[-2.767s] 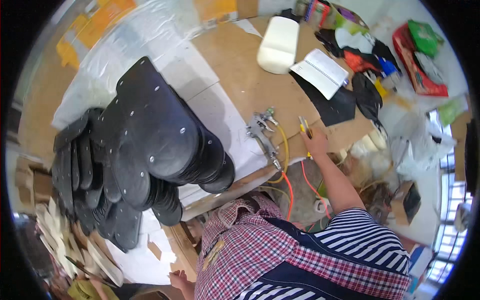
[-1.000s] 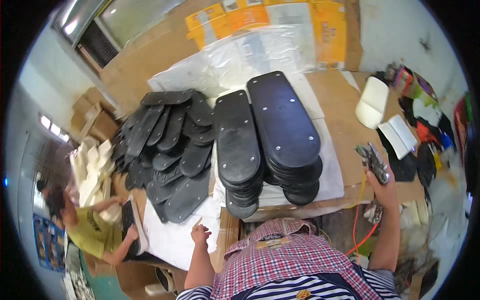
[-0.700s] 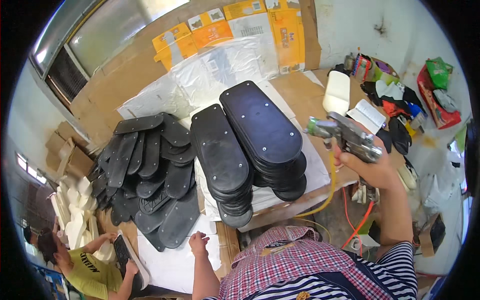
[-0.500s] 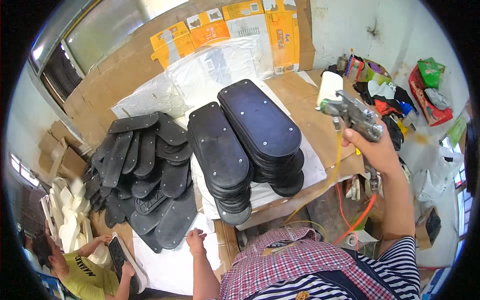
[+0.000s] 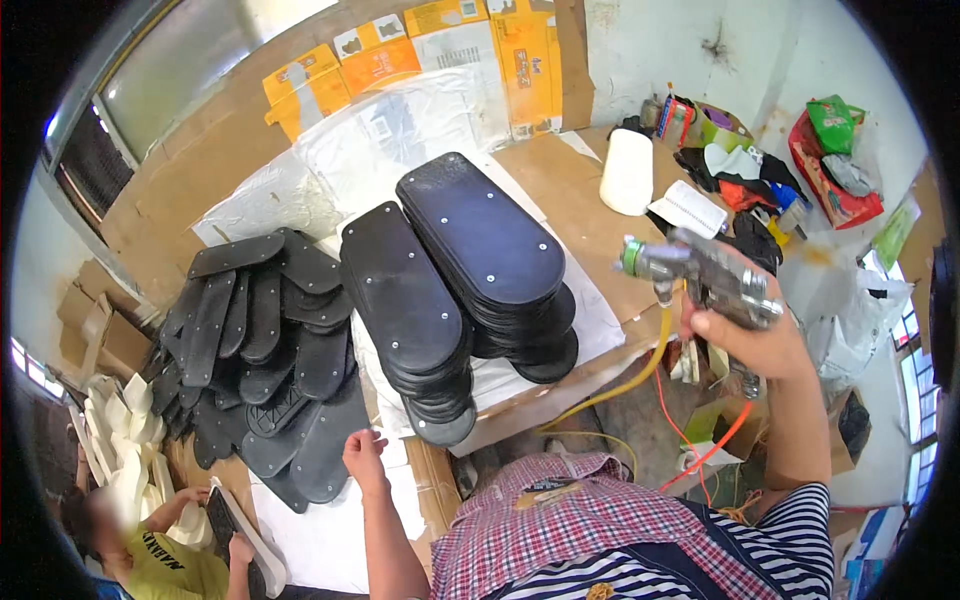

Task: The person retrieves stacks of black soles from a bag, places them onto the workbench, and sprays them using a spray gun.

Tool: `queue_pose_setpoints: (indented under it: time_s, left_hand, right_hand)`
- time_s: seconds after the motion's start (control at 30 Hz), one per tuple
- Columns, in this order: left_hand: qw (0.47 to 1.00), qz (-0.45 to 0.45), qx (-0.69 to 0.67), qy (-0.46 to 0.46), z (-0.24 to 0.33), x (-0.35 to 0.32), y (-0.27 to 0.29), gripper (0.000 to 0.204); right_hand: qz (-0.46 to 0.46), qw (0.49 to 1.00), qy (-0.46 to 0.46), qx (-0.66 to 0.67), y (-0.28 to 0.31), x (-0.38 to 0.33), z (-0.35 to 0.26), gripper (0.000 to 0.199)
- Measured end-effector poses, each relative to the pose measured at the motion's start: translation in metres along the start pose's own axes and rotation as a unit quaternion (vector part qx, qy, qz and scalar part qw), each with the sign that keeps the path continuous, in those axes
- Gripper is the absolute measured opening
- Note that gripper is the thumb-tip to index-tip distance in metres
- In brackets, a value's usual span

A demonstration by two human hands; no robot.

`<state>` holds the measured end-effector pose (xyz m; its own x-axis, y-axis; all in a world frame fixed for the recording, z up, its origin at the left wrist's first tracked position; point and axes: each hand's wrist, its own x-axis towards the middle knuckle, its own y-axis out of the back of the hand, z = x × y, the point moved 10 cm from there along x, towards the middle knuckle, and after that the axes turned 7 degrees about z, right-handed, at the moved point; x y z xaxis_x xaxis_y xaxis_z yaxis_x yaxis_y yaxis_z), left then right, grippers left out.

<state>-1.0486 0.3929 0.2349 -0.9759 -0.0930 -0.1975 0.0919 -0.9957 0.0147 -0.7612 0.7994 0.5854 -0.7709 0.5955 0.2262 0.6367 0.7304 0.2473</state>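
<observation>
Silver metal spray gun: in the air, right of stacked black round-ended flat pieces | my right grip: clamped on it | my left grip: apart or together, I cannot tell

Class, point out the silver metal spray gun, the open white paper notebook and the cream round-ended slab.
Silver metal spray gun (image 5: 714, 277), head view: middle of the body.
Open white paper notebook (image 5: 691, 209), head view: open pages.
Cream round-ended slab (image 5: 627, 173), head view: middle of upper face.

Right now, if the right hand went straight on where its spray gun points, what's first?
Probably the right stack of black soles, though the right hand may pass above it; height is unclear.
</observation>
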Motion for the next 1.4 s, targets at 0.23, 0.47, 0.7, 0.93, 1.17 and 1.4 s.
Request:
queue_pose_setpoints:
  time_s: [0.23, 0.47, 0.7, 0.93, 1.17, 1.4]
  left_hand:
    - [0.999, -0.013, -0.035, -0.034, 0.04, -0.011, -0.036, 0.007]
    - [0.979, -0.135, -0.149, 0.046, 0.057, -0.049, -0.13, 0.008]
    - [0.929, -0.284, -0.138, 0.194, 0.041, -0.129, -0.242, 0.024]
    - [0.853, -0.312, -0.302, 0.289, 0.061, -0.154, -0.312, 0.04]
    - [0.828, -0.231, -0.393, 0.325, 0.057, -0.16, -0.32, 0.027]
    - [0.819, -0.201, -0.421, 0.333, 0.059, -0.158, -0.314, 0.031]
  right_hand:
    - [-0.028, 0.984, -0.017, -0.175, 0.052, -0.044, -0.004, 0.057]
    - [-0.055, 0.995, -0.004, -0.078, 0.047, -0.055, -0.013, 0.058]
    - [-0.017, 0.986, -0.027, -0.162, 0.098, -0.06, -0.001, 0.059]
    - [0.08, 0.993, -0.049, -0.066, 0.111, -0.053, 0.0, 0.064]
    - [-0.026, 0.999, -0.014, -0.016, 0.08, -0.044, -0.004, 0.065]
    - [0.09, 0.993, -0.058, -0.047, 0.111, -0.035, 0.007, 0.063]
